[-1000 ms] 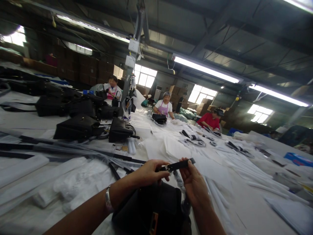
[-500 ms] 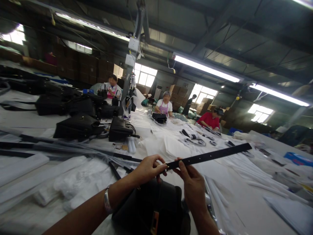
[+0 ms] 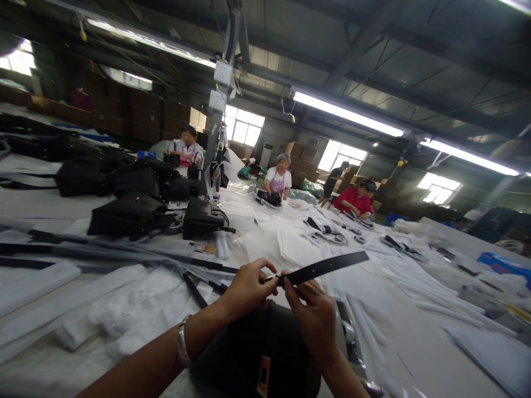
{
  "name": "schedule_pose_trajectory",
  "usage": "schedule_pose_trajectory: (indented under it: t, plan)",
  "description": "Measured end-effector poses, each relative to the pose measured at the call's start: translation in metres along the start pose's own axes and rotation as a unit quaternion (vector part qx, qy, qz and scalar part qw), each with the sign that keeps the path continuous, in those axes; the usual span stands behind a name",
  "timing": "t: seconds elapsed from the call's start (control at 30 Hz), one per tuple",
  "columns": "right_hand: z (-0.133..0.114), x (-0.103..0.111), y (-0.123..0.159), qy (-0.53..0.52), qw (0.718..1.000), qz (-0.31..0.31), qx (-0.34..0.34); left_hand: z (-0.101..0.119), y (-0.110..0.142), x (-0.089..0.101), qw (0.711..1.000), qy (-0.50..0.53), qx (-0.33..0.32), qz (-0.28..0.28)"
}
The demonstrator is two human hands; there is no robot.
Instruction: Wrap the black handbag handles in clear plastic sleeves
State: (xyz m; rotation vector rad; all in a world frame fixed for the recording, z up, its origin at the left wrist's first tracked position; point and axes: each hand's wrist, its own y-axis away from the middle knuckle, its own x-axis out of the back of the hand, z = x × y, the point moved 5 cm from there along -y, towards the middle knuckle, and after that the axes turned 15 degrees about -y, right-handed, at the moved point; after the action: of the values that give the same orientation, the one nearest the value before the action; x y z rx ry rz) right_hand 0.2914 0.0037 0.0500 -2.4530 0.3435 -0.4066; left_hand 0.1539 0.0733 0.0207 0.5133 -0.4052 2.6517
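Observation:
A black strap [image 3: 327, 266] with small holes points out to the upper right from between my hands. My left hand [image 3: 251, 282] is closed on the metal buckle [image 3: 271, 276] at the strap's near end. With thumb and fingers, my right hand [image 3: 313, 312] pinches the strap just beside that buckle. Below both hands stands a black handbag [image 3: 265, 342] with a gold-coloured clasp [image 3: 263, 376] on its front. My right hand and forearm hide part of the bag's right side.
Several black handbags [image 3: 126, 215] stand on the table at left. White wrapping sheets [image 3: 136, 309] and plastic-covered black straps [image 3: 124, 251] lie nearer. A metal post [image 3: 215, 127] with sockets rises beyond. Co-workers sit across the table, one in a red top [image 3: 352, 202]. A blue packet [image 3: 504, 265] lies at right.
The strap's free end first swung out long to the upper right, then drew back shorter. My right hand turned over and moved in closer to the buckle. My left hand stayed nearly in place.

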Motion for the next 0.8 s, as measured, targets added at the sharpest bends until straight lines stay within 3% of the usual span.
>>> schedule_pose_trajectory:
  t: [0.2, 0.37, 0.53, 0.67, 0.8]
  plan:
    - [-0.009, 0.007, -0.025, -0.074, 0.993, 0.017, -0.089, 0.01, 0.006, 0.006, 0.998, 0.005, -0.037, -0.042]
    - [-0.025, 0.03, -0.073, -0.312, 0.93, -0.037, -0.19, 0.008, 0.017, 0.024, 0.991, -0.043, -0.092, -0.091]
    - [-0.033, 0.058, -0.106, -0.436, 0.883, -0.005, -0.176, -0.005, 0.024, 0.039, 0.998, 0.017, -0.063, 0.011]
    - [-0.038, 0.062, -0.115, -0.419, 0.899, -0.018, -0.128, -0.01, 0.027, 0.038, 0.997, 0.061, -0.026, 0.031]
    - [-0.045, 0.051, -0.114, -0.268, 0.94, -0.144, -0.152, -0.011, 0.031, 0.04, 0.996, 0.075, 0.005, 0.052]
